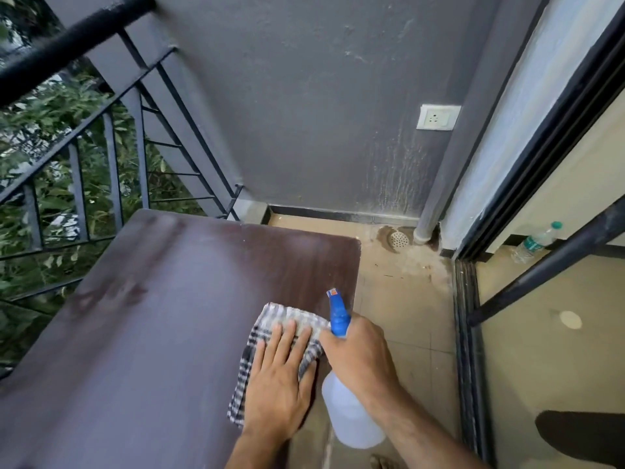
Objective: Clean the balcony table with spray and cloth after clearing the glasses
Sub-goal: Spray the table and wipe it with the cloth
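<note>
While the right hand [360,353] grips the spray bottle [351,414], the flat left hand [280,377] presses the cloth [291,319].

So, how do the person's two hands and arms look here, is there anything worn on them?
Both hands, the left hand and the right hand, are bare: no gloves, and no rings, watch or bracelet that I can see. Both forearms are bare too, with no sleeve showing down to the bottom edge of the picture. The fingernails look short and unpainted.

wall socket [438,117] on grey wall — floor drain [397,237], water bottle [535,243] indoors.
</note>
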`<state>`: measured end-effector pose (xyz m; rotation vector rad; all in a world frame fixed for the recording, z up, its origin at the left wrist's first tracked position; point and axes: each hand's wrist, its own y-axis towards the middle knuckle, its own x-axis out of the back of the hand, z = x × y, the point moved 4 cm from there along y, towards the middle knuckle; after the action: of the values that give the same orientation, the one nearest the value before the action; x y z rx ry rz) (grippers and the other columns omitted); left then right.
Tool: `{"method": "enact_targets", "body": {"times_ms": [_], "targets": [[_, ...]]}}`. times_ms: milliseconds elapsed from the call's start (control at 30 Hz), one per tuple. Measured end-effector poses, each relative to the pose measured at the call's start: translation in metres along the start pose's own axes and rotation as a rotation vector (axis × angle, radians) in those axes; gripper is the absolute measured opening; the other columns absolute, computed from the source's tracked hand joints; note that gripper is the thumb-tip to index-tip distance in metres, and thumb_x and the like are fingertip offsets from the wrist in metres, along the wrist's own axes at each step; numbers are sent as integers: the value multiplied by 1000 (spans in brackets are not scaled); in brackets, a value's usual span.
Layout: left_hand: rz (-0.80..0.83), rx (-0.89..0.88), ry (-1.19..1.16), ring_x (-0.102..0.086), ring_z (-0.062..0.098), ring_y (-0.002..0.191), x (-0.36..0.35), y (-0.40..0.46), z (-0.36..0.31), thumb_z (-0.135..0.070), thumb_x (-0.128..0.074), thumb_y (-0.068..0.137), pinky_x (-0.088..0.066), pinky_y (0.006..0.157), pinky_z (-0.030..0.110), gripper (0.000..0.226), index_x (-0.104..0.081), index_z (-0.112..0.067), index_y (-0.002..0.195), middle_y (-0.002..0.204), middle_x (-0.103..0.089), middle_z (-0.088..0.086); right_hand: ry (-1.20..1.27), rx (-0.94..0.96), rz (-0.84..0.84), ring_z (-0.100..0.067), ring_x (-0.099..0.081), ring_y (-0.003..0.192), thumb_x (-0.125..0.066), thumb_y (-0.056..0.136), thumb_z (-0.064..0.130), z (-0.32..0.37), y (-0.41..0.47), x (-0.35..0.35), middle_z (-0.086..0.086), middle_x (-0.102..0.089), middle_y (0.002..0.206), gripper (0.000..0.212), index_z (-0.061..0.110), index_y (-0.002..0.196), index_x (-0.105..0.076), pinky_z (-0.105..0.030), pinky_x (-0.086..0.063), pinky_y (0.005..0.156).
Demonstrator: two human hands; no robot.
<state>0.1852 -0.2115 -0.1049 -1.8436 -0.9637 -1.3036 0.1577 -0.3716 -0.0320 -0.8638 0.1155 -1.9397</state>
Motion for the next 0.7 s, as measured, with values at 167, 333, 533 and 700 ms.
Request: {"method": "enact_targets", "body": {"times_ms": [167, 333, 533, 700], "targets": [[48, 20, 19, 14, 10, 150, 1, -27, -13, -57, -6, 96, 10, 121, 33, 59, 4, -41, 152, 161, 11, -15, 1, 15, -3, -33, -68, 74, -62, 81, 29, -1, -18, 4, -9, -73, 75, 18, 12, 81, -64, -36, -54, 65], [91, -140, 14, -16, 22, 151, -12, -118, -21, -48, -35, 99, -16, 117, 43, 62, -23, -28, 156, 164, -20, -2, 110, 41, -15, -40, -72, 79, -62, 80, 26, 0, -36, 11, -16, -75, 80, 17, 12, 87, -69, -48, -61, 77], [152, -174, 95, 0, 21, 153, -9, -93, -26, -50, -28, 100, -8, 120, 45, 65, -13, -26, 158, 166, -5, -3, 113, 72, -55, -35, -71, 78, -62, 81, 27, 1, -48, 9, -11, -75, 77, 17, 12, 86, -70, -41, -59, 75], [187, -154, 185, 12, 21, 152, -3, -12, -31, -53, -34, 100, 1, 122, 44, 72, -4, -24, 159, 167, 5, -2, 78, 103, -105, -22, -54, 56, -65, 82, 30, 0, -50, 9, 0, -59, 58, 26, 15, 63, -54, -30, -40, 51]]}}
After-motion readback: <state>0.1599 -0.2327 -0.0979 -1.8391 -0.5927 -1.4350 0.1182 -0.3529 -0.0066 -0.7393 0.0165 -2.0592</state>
